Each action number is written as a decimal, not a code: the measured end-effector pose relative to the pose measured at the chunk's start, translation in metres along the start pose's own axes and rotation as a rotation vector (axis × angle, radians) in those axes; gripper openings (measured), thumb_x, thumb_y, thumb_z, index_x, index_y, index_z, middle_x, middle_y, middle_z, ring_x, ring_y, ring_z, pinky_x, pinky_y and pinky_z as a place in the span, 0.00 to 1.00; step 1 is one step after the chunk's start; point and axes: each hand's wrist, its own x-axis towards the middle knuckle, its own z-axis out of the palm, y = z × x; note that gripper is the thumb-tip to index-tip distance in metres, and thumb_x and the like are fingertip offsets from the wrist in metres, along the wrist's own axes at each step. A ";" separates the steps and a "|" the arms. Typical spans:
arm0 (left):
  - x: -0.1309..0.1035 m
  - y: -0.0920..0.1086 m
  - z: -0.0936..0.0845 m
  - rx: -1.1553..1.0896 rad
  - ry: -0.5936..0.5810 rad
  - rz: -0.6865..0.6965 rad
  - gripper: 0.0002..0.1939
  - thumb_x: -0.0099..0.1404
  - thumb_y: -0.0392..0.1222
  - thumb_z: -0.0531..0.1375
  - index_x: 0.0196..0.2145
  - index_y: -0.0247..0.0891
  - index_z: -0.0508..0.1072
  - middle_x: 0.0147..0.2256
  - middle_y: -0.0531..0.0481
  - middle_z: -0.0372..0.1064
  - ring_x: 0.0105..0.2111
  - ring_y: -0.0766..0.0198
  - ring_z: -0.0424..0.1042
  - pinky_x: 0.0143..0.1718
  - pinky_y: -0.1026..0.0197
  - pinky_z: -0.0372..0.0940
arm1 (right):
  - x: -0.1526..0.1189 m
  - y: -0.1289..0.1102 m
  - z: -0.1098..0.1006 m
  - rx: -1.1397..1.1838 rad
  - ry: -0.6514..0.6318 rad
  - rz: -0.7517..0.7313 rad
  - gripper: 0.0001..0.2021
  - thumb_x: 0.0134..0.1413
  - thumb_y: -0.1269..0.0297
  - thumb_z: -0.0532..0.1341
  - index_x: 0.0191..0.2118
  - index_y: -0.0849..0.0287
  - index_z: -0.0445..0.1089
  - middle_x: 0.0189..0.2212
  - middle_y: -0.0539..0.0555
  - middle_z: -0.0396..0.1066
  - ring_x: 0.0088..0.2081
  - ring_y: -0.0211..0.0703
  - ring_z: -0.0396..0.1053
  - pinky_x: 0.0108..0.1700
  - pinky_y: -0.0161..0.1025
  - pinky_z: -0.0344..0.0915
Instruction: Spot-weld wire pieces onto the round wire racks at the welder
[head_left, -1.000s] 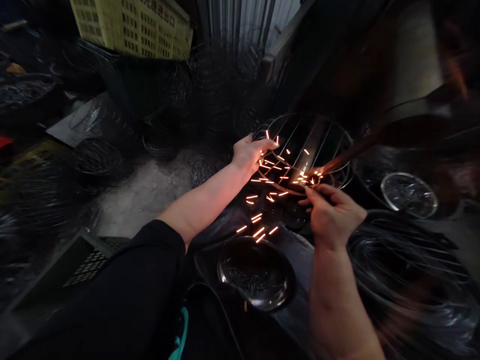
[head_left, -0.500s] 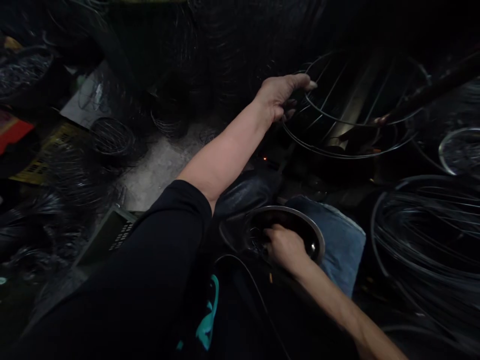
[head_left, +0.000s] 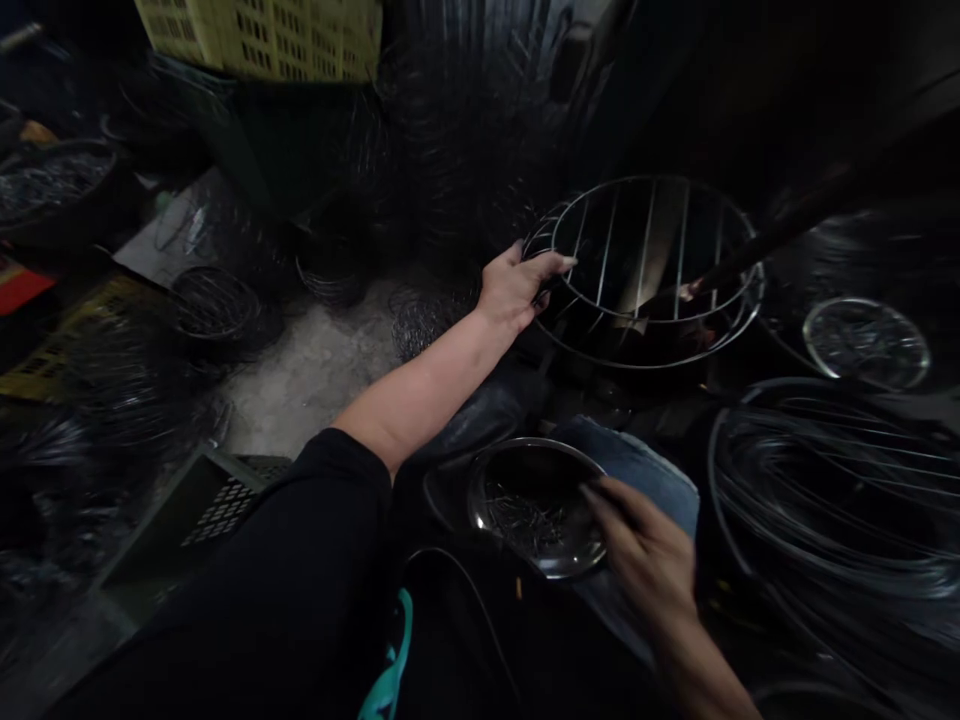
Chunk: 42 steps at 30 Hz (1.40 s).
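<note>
My left hand is closed on the left rim of a round wire rack, thumb on its upper ring. The rack has straight parallel bars and what looks like a second ring below. My right hand is at the right rim of a shiny metal bowl by my lap. Many short thin metal pieces lie in the bowl. The fingers of that hand are drawn together and slightly blurred; whatever they pinch, if anything, is too small to make out.
A dark rod slants in from the right, its tip at the rack. Coiled wire and a round dish of small metal bits are at right. Crates, a green one and a yellow one, and wire bundles stand at left and back.
My right hand has come out of the bowl to its right rim, uncovering the metal pieces. The view has shifted; my left hand still grips the rack.
</note>
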 end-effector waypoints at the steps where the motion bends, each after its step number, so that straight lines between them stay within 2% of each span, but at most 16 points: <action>1: -0.002 0.000 0.000 -0.009 -0.005 0.007 0.13 0.50 0.29 0.68 0.30 0.37 0.69 0.25 0.54 0.65 0.27 0.69 0.66 0.26 0.66 0.59 | 0.001 0.006 -0.007 -0.051 0.142 -0.034 0.14 0.54 0.48 0.63 0.35 0.52 0.79 0.33 0.56 0.80 0.34 0.53 0.78 0.39 0.49 0.75; 3: -0.005 0.001 0.000 -0.035 -0.005 0.021 0.14 0.48 0.29 0.68 0.30 0.38 0.68 0.24 0.56 0.65 0.24 0.70 0.64 0.24 0.67 0.57 | 0.006 0.022 -0.020 -0.172 0.327 -0.076 0.16 0.55 0.46 0.62 0.34 0.53 0.79 0.33 0.57 0.79 0.35 0.55 0.78 0.40 0.51 0.74; 5: -0.006 0.001 -0.001 -0.057 -0.004 0.029 0.16 0.45 0.30 0.69 0.30 0.38 0.68 0.24 0.57 0.65 0.23 0.71 0.64 0.23 0.67 0.57 | 0.015 0.037 -0.027 -0.213 0.347 -0.063 0.22 0.53 0.40 0.61 0.31 0.55 0.79 0.32 0.59 0.79 0.34 0.57 0.78 0.40 0.53 0.74; 7: -0.006 0.001 -0.002 -0.064 0.002 0.026 0.19 0.42 0.31 0.71 0.31 0.38 0.68 0.24 0.58 0.65 0.23 0.72 0.64 0.23 0.67 0.57 | 0.027 0.040 -0.031 -0.140 0.325 0.010 0.26 0.47 0.35 0.63 0.30 0.56 0.79 0.29 0.59 0.79 0.32 0.57 0.78 0.37 0.51 0.74; 9: -0.006 0.001 -0.002 -0.058 0.010 0.026 0.21 0.39 0.32 0.71 0.31 0.39 0.69 0.24 0.58 0.66 0.23 0.72 0.65 0.23 0.67 0.56 | 0.042 0.026 -0.032 0.007 0.309 0.125 0.26 0.43 0.37 0.67 0.34 0.57 0.81 0.24 0.55 0.76 0.26 0.51 0.75 0.30 0.45 0.73; 11: -0.008 0.003 -0.002 -0.043 0.020 0.038 0.21 0.38 0.32 0.71 0.30 0.39 0.69 0.25 0.58 0.66 0.23 0.72 0.64 0.22 0.67 0.56 | 0.060 0.000 -0.034 0.184 0.239 0.215 0.24 0.44 0.42 0.70 0.40 0.58 0.81 0.16 0.49 0.69 0.17 0.43 0.66 0.21 0.39 0.66; 13: -0.011 0.007 -0.001 -0.028 0.028 0.055 0.20 0.38 0.32 0.71 0.29 0.39 0.68 0.24 0.58 0.65 0.22 0.73 0.63 0.22 0.67 0.55 | 0.081 -0.029 -0.035 0.341 0.191 0.181 0.21 0.43 0.47 0.72 0.39 0.58 0.81 0.17 0.48 0.70 0.15 0.37 0.61 0.17 0.35 0.60; 16: -0.017 0.011 -0.001 -0.012 0.014 0.062 0.20 0.39 0.33 0.71 0.30 0.39 0.68 0.24 0.59 0.65 0.22 0.73 0.63 0.22 0.67 0.56 | 0.109 -0.058 -0.030 0.429 0.194 0.105 0.17 0.40 0.53 0.74 0.36 0.59 0.81 0.23 0.52 0.76 0.18 0.38 0.68 0.20 0.35 0.66; 21: -0.019 0.011 0.002 0.006 0.007 0.073 0.22 0.39 0.33 0.72 0.32 0.39 0.69 0.25 0.60 0.64 0.23 0.73 0.64 0.22 0.67 0.56 | 0.138 -0.063 -0.006 0.257 0.289 0.049 0.14 0.45 0.57 0.70 0.36 0.60 0.81 0.24 0.53 0.77 0.24 0.44 0.75 0.25 0.36 0.70; 24: -0.014 0.010 0.005 0.000 0.009 0.073 0.22 0.39 0.33 0.71 0.33 0.38 0.69 0.25 0.60 0.64 0.23 0.73 0.64 0.22 0.67 0.56 | 0.146 -0.066 0.006 0.275 0.345 0.044 0.13 0.45 0.59 0.68 0.36 0.62 0.81 0.23 0.53 0.77 0.23 0.45 0.75 0.23 0.37 0.70; 28: -0.006 0.010 0.008 -0.014 0.005 0.062 0.23 0.39 0.33 0.71 0.34 0.38 0.69 0.25 0.60 0.64 0.23 0.73 0.64 0.23 0.67 0.56 | 0.150 -0.078 0.011 0.509 0.410 0.127 0.13 0.39 0.61 0.71 0.33 0.63 0.80 0.19 0.52 0.74 0.18 0.43 0.72 0.19 0.35 0.69; 32: 0.000 0.012 0.010 -0.028 0.003 0.046 0.23 0.39 0.32 0.70 0.35 0.38 0.70 0.25 0.60 0.65 0.24 0.73 0.65 0.24 0.67 0.56 | 0.151 -0.085 0.014 0.711 0.374 0.153 0.12 0.36 0.63 0.74 0.31 0.63 0.78 0.20 0.52 0.75 0.19 0.43 0.73 0.19 0.34 0.71; 34: 0.001 0.013 0.011 -0.028 0.003 0.044 0.23 0.38 0.31 0.70 0.34 0.38 0.70 0.25 0.60 0.66 0.24 0.73 0.65 0.24 0.67 0.55 | 0.152 -0.084 0.016 0.716 0.383 0.128 0.12 0.37 0.64 0.74 0.30 0.63 0.78 0.21 0.51 0.75 0.20 0.42 0.74 0.20 0.34 0.72; 39: 0.003 0.013 0.012 -0.022 -0.010 0.045 0.23 0.38 0.31 0.70 0.34 0.37 0.70 0.25 0.60 0.65 0.22 0.74 0.65 0.22 0.67 0.53 | 0.150 -0.073 0.024 0.628 0.539 0.014 0.10 0.41 0.62 0.74 0.31 0.62 0.79 0.23 0.50 0.76 0.22 0.43 0.75 0.24 0.36 0.74; 42: 0.003 0.013 0.013 -0.023 -0.005 0.041 0.24 0.37 0.31 0.70 0.35 0.37 0.70 0.24 0.61 0.65 0.22 0.74 0.64 0.22 0.67 0.53 | 0.148 -0.068 0.027 0.609 0.564 -0.017 0.11 0.42 0.61 0.74 0.31 0.61 0.79 0.23 0.51 0.76 0.22 0.44 0.75 0.24 0.38 0.75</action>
